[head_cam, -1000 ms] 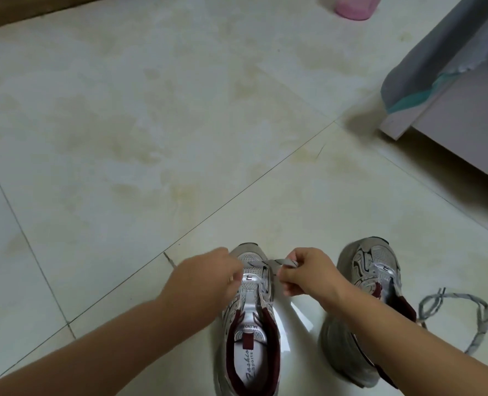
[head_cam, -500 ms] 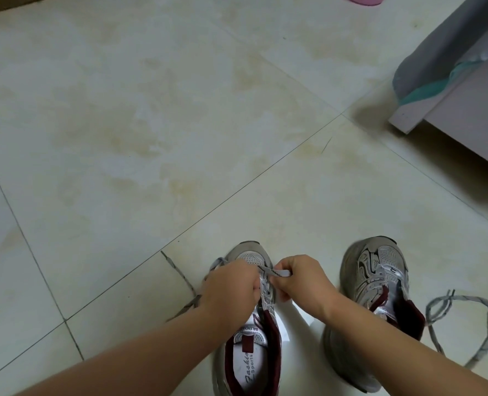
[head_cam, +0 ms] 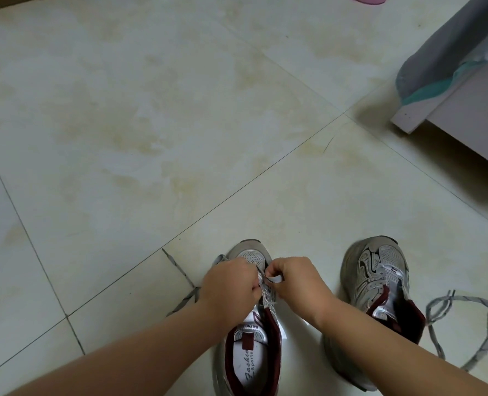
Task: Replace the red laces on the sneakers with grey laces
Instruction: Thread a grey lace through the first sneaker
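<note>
The grey lace is being threaded through the lowest eyelets of the left sneaker, which stands on the tiled floor near its front edge. The right hand pinches the lace's end; the left hand is curled at the opposite eyelets, apparently gripping the other run, though its fingers are hidden. A loose tail trails left across the floor. Uneven pulling could leave mismatched ends. The right sneaker, unlaced, stands just beside, with a second grey lace looped beyond it.
</note>
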`<state>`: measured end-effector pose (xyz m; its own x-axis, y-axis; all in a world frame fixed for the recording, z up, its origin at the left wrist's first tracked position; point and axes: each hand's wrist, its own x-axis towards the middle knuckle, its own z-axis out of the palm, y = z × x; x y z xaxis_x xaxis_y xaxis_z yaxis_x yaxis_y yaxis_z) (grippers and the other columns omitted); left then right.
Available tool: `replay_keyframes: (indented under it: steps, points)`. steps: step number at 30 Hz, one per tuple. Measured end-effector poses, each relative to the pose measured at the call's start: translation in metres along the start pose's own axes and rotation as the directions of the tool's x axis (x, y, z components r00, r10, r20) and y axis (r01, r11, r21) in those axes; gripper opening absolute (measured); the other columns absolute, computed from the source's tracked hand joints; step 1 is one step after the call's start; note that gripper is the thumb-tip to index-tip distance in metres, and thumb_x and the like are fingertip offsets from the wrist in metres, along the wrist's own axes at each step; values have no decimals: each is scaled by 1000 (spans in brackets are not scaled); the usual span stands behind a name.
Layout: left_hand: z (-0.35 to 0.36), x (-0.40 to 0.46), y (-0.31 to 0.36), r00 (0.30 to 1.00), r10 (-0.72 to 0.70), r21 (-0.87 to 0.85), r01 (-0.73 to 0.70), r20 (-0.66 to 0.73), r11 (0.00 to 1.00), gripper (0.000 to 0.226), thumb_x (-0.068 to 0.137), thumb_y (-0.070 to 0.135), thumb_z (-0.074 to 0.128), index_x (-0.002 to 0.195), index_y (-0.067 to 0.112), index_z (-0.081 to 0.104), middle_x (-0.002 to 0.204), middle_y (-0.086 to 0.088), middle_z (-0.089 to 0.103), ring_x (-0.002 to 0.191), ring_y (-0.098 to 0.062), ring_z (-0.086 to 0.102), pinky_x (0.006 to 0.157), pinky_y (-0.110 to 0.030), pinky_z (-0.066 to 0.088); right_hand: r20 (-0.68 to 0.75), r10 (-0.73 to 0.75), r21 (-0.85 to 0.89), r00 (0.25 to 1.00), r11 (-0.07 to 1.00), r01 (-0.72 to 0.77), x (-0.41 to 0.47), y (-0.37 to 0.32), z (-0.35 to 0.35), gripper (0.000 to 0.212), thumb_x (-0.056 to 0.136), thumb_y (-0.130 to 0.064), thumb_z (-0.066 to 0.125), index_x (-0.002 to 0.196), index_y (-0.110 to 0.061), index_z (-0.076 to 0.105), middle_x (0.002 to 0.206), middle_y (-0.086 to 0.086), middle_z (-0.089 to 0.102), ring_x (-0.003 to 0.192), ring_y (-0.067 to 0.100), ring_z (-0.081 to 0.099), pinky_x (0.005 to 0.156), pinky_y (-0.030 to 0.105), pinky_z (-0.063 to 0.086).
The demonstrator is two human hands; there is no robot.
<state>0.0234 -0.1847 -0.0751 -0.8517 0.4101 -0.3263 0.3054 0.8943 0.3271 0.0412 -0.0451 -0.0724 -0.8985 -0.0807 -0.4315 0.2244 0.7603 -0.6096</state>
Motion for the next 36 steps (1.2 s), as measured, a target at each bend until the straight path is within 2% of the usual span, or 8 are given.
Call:
replay_keyframes:
  steps: [8,11,15,22,26,29,33,36]
  points:
    - [-1,0,3,1000,13,58,-13,-8,998,20,87,30,46,87,16,60,97,-2,61,89,-22,58,67,-28,36,-5,-102,-229,995,968,98,1,-10,1,16,77,-8,50,88,-16,56,85,7,66,79,25,57,65,30,42]
    - [-2,0,3,1000,19,68,-18,-6,998,21,87,32,46,89,19,62,98,1,62,92,-21,58,74,-28,38,-39,41,-42,998,998,-42,6,-10,-2,8,76,-13,61,77,-16,54,66,-4,55,71,21,52,60,29,37]
    - [-6,2,6,998,18,126,-25,59,992,17,85,28,48,86,17,60,98,-2,62,91,-23,59,68,-29,36,56,271,304,961,912,-275,8,-10,0,30,75,-7,67,52,-16,50,58,5,52,62,21,48,64,33,45]
    - [-2,6,19,983,-1,305,-57,185,951,27,89,2,40,110,4,58,117,-11,56,109,-27,53,78,-30,40,118,229,142,966,959,-244,0,-18,-4,14,83,-15,51,69,-17,52,80,10,65,77,23,57,68,29,45]
    - [-6,8,19,968,78,322,-154,238,934,28,89,-1,41,114,3,54,122,-13,51,114,-27,49,89,-33,40,330,283,356,901,846,-397,-11,-19,-2,20,79,-15,54,93,-19,41,88,-1,54,77,14,53,51,23,47]
    - [-13,14,14,939,145,341,-252,311,906,27,91,3,39,113,4,55,120,-13,55,111,-25,52,88,-32,40,293,271,392,917,841,-374,-11,-17,1,27,81,-13,56,98,-15,36,88,4,54,72,17,55,54,29,51]
    - [-37,7,4,921,146,176,-222,362,959,21,92,14,39,102,5,55,109,-12,57,100,-27,54,75,-32,35,122,232,317,965,912,-260,-12,-10,10,34,81,-13,57,107,-13,36,83,5,54,68,18,50,64,33,46]
    - [-63,-6,-7,883,235,-187,-171,406,967,18,89,14,42,73,18,47,75,1,50,70,-13,46,62,-25,34,29,206,285,978,936,-205,-16,-6,13,50,80,-12,54,124,-19,31,82,-7,46,67,7,46,59,20,38]
